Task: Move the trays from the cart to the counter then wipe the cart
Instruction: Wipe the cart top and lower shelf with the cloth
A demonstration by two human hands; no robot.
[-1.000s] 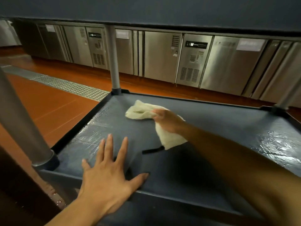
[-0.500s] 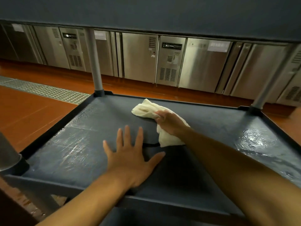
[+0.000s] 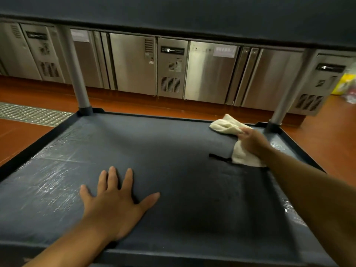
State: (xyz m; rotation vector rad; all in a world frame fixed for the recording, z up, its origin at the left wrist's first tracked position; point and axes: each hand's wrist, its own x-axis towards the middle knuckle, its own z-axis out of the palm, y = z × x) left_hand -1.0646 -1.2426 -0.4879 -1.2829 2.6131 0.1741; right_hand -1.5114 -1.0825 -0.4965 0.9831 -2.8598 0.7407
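Observation:
The dark blue-grey cart shelf (image 3: 173, 155) fills the lower view, with wet streaks along its left side. A cream cloth (image 3: 229, 128) lies bunched at the shelf's far right corner, and my right hand (image 3: 252, 141) presses on it and grips it. My left hand (image 3: 115, 201) rests flat on the near left part of the shelf, fingers spread, holding nothing. No trays are on this shelf. The underside of the cart's upper shelf (image 3: 192, 16) spans the top of the view.
Grey cart posts stand at the far left corner (image 3: 79, 83) and far right corner (image 3: 287, 97). Stainless steel under-counter fridges (image 3: 173, 68) line the back. The floor is orange-red, with a metal drain grate (image 3: 28, 113) at left. A yellow object (image 3: 346, 83) sits at far right.
My right hand has slid the cloth from the shelf's middle to its far right corner. My left hand stayed flat on the shelf while the view swung right.

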